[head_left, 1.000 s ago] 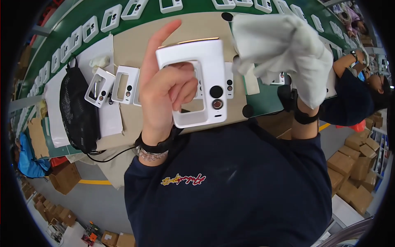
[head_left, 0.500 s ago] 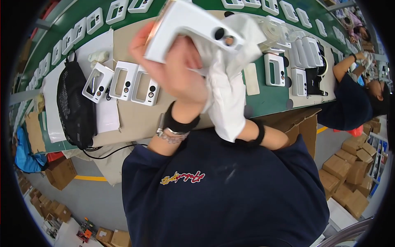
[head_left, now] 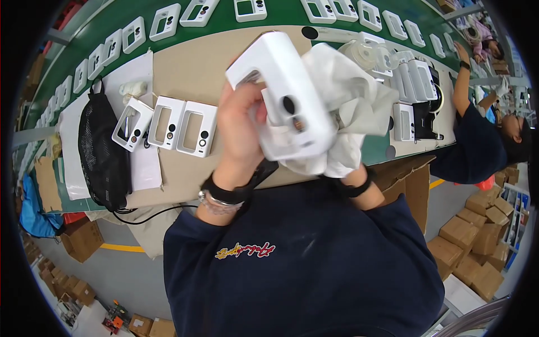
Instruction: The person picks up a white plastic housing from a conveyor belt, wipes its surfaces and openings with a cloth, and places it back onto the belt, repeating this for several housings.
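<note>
A white plastic housing (head_left: 281,70) with a large rectangular opening, a dark oval and a small round hole is raised before my chest, tilted and slightly blurred. My left hand (head_left: 238,121) is closed around its side frame, fingers through the opening. On the right, a crumpled white cloth (head_left: 365,101) lies against the housing. My right hand (head_left: 343,163), in a white covering, is bunched in that cloth behind the housing; its fingers are hidden. Left of my left hand, on the tan bench mat, similar housings (head_left: 197,128) lie in a row.
A black mesh bag (head_left: 104,149) lies at the bench's left. More housings line the green surface (head_left: 224,25) at the back. Tape rolls (head_left: 359,53) and stacked white parts (head_left: 421,78) stand right. An open carton (head_left: 407,182) is beside me; a co-worker (head_left: 477,129) works farther right.
The housing has turned more upright and come down to the right, still in my left hand. The cloth has spread rightward and hides a housing lying on the bench.
</note>
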The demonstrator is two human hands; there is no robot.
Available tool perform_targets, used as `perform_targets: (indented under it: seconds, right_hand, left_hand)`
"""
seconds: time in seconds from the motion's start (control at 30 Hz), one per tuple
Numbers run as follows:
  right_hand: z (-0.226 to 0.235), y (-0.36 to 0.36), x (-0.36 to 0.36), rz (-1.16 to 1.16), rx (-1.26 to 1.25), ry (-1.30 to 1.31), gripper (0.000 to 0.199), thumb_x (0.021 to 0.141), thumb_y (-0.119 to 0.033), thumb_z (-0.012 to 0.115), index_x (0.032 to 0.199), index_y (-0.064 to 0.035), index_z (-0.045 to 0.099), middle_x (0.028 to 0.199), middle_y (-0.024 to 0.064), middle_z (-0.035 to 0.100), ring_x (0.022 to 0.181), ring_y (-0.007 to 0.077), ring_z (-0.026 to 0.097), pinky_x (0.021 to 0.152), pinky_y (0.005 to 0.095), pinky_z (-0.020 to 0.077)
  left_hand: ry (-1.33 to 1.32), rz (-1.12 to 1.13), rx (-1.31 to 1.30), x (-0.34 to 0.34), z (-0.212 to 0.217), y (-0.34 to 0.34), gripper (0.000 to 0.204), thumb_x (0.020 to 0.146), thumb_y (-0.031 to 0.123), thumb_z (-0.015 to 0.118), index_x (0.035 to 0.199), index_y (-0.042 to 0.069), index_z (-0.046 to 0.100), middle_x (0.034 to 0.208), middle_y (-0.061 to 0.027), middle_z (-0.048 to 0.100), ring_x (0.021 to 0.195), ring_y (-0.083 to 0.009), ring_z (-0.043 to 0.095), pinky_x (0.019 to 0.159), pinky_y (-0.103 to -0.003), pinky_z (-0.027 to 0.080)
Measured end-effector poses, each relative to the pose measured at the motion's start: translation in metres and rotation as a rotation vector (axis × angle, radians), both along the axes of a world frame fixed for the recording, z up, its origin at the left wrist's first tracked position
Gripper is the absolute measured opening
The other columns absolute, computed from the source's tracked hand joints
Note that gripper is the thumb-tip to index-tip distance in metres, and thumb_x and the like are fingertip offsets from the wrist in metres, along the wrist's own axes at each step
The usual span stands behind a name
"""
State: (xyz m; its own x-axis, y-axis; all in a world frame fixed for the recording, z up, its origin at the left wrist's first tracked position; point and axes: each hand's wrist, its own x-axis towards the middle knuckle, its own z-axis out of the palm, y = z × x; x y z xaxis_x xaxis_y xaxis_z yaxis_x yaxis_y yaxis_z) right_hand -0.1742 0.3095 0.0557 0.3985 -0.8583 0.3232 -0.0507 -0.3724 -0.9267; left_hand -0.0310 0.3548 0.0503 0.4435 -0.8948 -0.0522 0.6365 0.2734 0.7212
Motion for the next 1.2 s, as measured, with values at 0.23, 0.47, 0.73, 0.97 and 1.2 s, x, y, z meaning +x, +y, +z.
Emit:
perform_targets:
  seconds: [0.23,0.47,0.73,0.97,1.2]
  right_hand:
    - [0.052,-0.015,-0.006,0.253,-0.497,0.5,0.053,0.064,-0.029,0.066,0.107,-0.0028,0.049,0.103,0.0084,0.051,0.094,0.0207,0.049,0.078,0.0347,0.0401]
    - [0.057,-0.027,0.017,0.659,0.097,0.294,0.036,0.067,-0.018,0.066,0.097,-0.0001,0.055,0.085,0.007,0.059,0.078,0.014,0.055,0.07,0.0252,0.0428]
    - [0.04,-0.042,0.004,0.307,0.209,0.016,0.026,0.07,-0.007,0.06,0.094,-0.0005,0.057,0.091,0.0097,0.059,0.082,0.0134,0.056,0.07,0.0235,0.0439]
    - [0.041,-0.04,-0.034,0.068,-0.246,-0.023,0.028,0.062,0.001,0.059,0.09,-0.0017,0.057,0.083,0.0095,0.057,0.073,0.0193,0.054,0.068,0.0282,0.044]
    - [0.071,0.004,-0.003,0.666,-0.95,0.457,0.04,0.062,-0.009,0.055,0.102,-0.0032,0.053,0.105,0.0132,0.051,0.093,0.0303,0.05,0.08,0.0335,0.0405]
  left_hand:
    - [0.148,-0.543,-0.018,-0.007,-0.04,0.027,0.037,0.082,0.024,0.042,0.11,0.0,0.042,0.086,-0.0115,0.052,0.061,-0.0157,0.051,0.057,-0.027,0.046]
    - [0.799,-1.095,-0.504,-0.033,-0.036,0.01,0.044,0.084,0.031,0.039,0.112,-0.002,0.04,0.099,-0.0227,0.05,0.072,-0.0263,0.056,0.062,-0.038,0.047]
    - [0.418,-0.762,0.114,-0.008,0.016,0.01,0.071,0.079,0.057,0.024,0.119,-0.001,0.032,0.098,-0.0304,0.046,0.084,-0.0374,0.051,0.07,-0.044,0.043]
    - [0.413,-0.553,-0.073,-0.019,0.023,0.005,0.058,0.086,0.047,0.024,0.118,0.001,0.037,0.113,-0.0189,0.045,0.093,-0.0324,0.051,0.068,-0.038,0.046]
    - [0.486,-0.329,-0.145,-0.013,0.021,0.016,0.056,0.086,0.046,0.027,0.121,0.003,0.035,0.117,-0.0145,0.043,0.099,-0.0305,0.047,0.074,-0.037,0.044]
